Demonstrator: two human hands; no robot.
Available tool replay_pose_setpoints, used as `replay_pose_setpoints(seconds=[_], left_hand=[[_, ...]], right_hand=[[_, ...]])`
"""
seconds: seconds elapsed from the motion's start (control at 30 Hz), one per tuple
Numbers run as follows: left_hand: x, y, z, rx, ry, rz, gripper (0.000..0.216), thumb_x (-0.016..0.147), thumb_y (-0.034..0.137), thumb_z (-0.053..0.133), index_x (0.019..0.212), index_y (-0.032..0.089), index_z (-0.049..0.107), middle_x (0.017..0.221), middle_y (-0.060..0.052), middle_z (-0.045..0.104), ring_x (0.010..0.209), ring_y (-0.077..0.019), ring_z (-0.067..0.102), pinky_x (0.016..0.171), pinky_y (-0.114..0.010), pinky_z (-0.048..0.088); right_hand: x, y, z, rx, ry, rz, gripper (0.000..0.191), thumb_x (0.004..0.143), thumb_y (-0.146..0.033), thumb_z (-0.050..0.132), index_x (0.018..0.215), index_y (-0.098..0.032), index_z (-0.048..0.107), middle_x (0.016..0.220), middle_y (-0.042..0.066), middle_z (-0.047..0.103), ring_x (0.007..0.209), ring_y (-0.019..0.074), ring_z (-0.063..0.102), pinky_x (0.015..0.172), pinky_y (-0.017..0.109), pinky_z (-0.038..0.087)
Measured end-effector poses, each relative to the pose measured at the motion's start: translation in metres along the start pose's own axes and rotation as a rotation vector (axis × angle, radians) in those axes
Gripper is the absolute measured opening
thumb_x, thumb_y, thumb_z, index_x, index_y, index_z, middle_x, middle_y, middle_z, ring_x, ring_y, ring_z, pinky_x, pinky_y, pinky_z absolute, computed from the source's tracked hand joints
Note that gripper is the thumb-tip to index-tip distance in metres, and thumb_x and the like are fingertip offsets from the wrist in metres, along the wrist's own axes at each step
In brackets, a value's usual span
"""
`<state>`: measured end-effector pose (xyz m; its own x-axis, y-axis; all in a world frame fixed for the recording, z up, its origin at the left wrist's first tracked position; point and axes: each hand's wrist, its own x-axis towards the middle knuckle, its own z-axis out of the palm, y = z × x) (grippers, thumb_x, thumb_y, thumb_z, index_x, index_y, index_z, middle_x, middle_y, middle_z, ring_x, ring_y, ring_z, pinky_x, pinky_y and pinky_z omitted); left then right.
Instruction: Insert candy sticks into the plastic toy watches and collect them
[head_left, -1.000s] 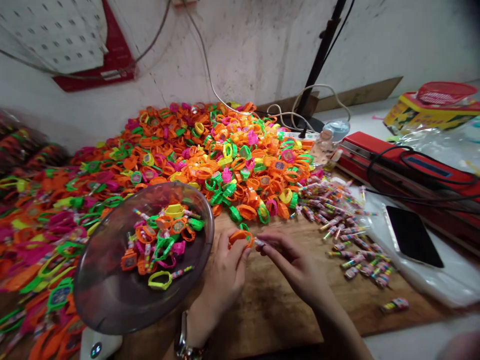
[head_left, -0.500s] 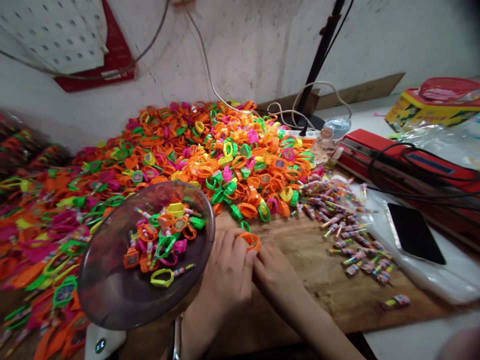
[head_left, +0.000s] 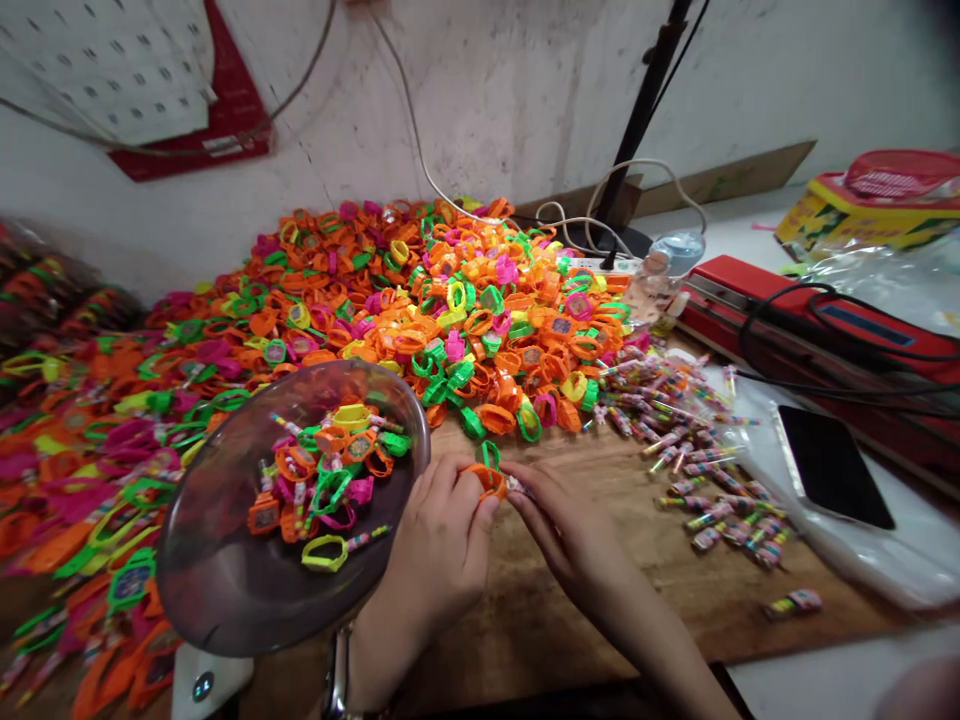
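Observation:
My left hand (head_left: 442, 535) is closed on an orange toy watch (head_left: 489, 482), its strap forming a loop above the board. Close against its right side, my right hand (head_left: 566, 515) pinches a small pale-wrapped candy roll (head_left: 514, 485), mostly hidden by the fingers. A green toy watch (head_left: 489, 455) stands just behind the orange one. To the left, a dark translucent bowl (head_left: 225, 590) holds several coloured toy watches and candy rolls. One yellow toy watch (head_left: 324, 554) in it has a candy roll through or against its strap.
A large heap of toy watches (head_left: 360, 290) spreads across the back and left. Loose candy rolls (head_left: 675, 420) lie on the wooden board (head_left: 600, 600) at right. Beyond are a phone (head_left: 832, 465), a red machine (head_left: 795, 330) with a black cable, and a plastic bottle (head_left: 654, 285).
My hands have moved slightly apart, the left one shifting left with the orange toy watch. The candy roll end in my right fingers now shows, and more of the green toy watch is visible.

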<state>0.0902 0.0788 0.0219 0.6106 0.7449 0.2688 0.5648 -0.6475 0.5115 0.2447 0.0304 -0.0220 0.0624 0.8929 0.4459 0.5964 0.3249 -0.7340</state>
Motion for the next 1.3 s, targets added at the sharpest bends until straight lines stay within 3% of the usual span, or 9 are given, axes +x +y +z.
replay_pose_setpoints(seconds=[0.13, 0.23, 0.43, 0.57, 0.73, 0.9, 1.07, 1.2, 1.3], left_hand=[[-0.002, 0.0, 0.0, 0.068, -0.051, -0.001, 0.018, 0.093, 0.023, 0.039, 0.09, 0.018, 0.056, 0.101, -0.01, 0.058, 0.093, -0.024, 0.055, 0.082, -0.041, 0.048], [-0.004, -0.001, 0.001, 0.091, -0.065, 0.01, 0.018, 0.094, 0.022, 0.038, 0.091, 0.017, 0.055, 0.102, -0.011, 0.058, 0.092, -0.0242, 0.055, 0.081, -0.042, 0.049], [-0.006, -0.001, 0.001, 0.11, -0.075, 0.029, 0.018, 0.094, 0.022, 0.037, 0.092, 0.018, 0.055, 0.102, -0.01, 0.058, 0.092, -0.0232, 0.054, 0.08, -0.04, 0.048], [-0.006, -0.001, 0.003, 0.162, -0.048, 0.063, 0.018, 0.094, 0.021, 0.037, 0.09, 0.016, 0.055, 0.1, -0.01, 0.058, 0.089, -0.0232, 0.053, 0.077, -0.039, 0.047], [-0.006, 0.0, 0.004, 0.211, -0.029, 0.089, 0.019, 0.094, 0.02, 0.037, 0.09, 0.015, 0.055, 0.101, -0.011, 0.058, 0.087, -0.0238, 0.052, 0.075, -0.04, 0.045], [-0.005, 0.001, 0.005, 0.228, -0.022, 0.11, 0.018, 0.093, 0.019, 0.039, 0.09, 0.014, 0.056, 0.1, -0.011, 0.058, 0.086, -0.024, 0.051, 0.074, -0.039, 0.044], [-0.007, -0.005, 0.01, 0.262, 0.043, 0.202, 0.015, 0.092, 0.017, 0.041, 0.089, 0.013, 0.056, 0.096, -0.011, 0.059, 0.086, -0.023, 0.051, 0.072, -0.036, 0.044], [-0.014, -0.013, 0.012, 0.315, 0.126, 0.335, 0.014, 0.091, 0.012, 0.042, 0.088, 0.013, 0.056, 0.094, -0.011, 0.06, 0.088, -0.023, 0.051, 0.075, -0.035, 0.044], [-0.023, -0.019, 0.008, 0.373, 0.125, 0.387, 0.014, 0.089, 0.009, 0.043, 0.089, 0.012, 0.056, 0.095, -0.013, 0.06, 0.09, -0.024, 0.051, 0.077, -0.037, 0.045]], right_hand=[[-0.002, -0.004, 0.001, -0.007, -0.003, 0.03, 0.027, 0.098, -0.025, 0.039, 0.114, -0.018, 0.059, 0.095, 0.009, 0.067, 0.088, 0.0198, 0.065, 0.078, 0.033, 0.055], [0.001, -0.008, -0.002, 0.033, -0.083, 0.074, 0.028, 0.099, -0.025, 0.036, 0.111, -0.018, 0.061, 0.095, 0.009, 0.069, 0.085, 0.0199, 0.066, 0.077, 0.034, 0.055], [0.006, -0.01, -0.008, 0.266, -0.154, 0.182, 0.032, 0.099, -0.031, 0.037, 0.093, -0.019, 0.065, 0.073, 0.002, 0.065, 0.065, 0.0146, 0.062, 0.061, 0.025, 0.051], [0.006, -0.01, -0.009, 0.306, -0.158, 0.217, 0.035, 0.099, -0.038, 0.037, 0.091, -0.019, 0.065, 0.072, 0.002, 0.063, 0.068, 0.0155, 0.061, 0.064, 0.026, 0.05], [0.005, -0.009, -0.011, 0.404, -0.186, 0.329, 0.043, 0.098, -0.049, 0.037, 0.091, -0.017, 0.065, 0.062, -0.001, 0.051, 0.058, 0.0133, 0.049, 0.054, 0.023, 0.041], [0.003, -0.01, -0.01, 0.453, -0.212, 0.384, 0.048, 0.096, -0.056, 0.037, 0.096, -0.017, 0.065, 0.063, -0.001, 0.047, 0.058, 0.0134, 0.043, 0.057, 0.025, 0.039], [0.006, -0.008, -0.013, 0.442, -0.329, 0.432, 0.047, 0.093, -0.058, 0.038, 0.079, -0.019, 0.058, 0.064, -0.002, 0.042, 0.06, 0.0138, 0.039, 0.058, 0.026, 0.034], [0.008, -0.001, -0.009, 0.699, -0.499, 0.556, 0.051, 0.086, -0.066, 0.048, 0.066, -0.02, 0.045, 0.059, -0.005, 0.033, 0.055, 0.01, 0.028, 0.051, 0.025, 0.024], [0.003, 0.002, 0.002, 0.954, -0.558, 0.68, 0.052, 0.078, -0.069, 0.057, 0.066, -0.019, 0.046, 0.056, -0.007, 0.034, 0.051, 0.0073, 0.024, 0.049, 0.025, 0.018]])
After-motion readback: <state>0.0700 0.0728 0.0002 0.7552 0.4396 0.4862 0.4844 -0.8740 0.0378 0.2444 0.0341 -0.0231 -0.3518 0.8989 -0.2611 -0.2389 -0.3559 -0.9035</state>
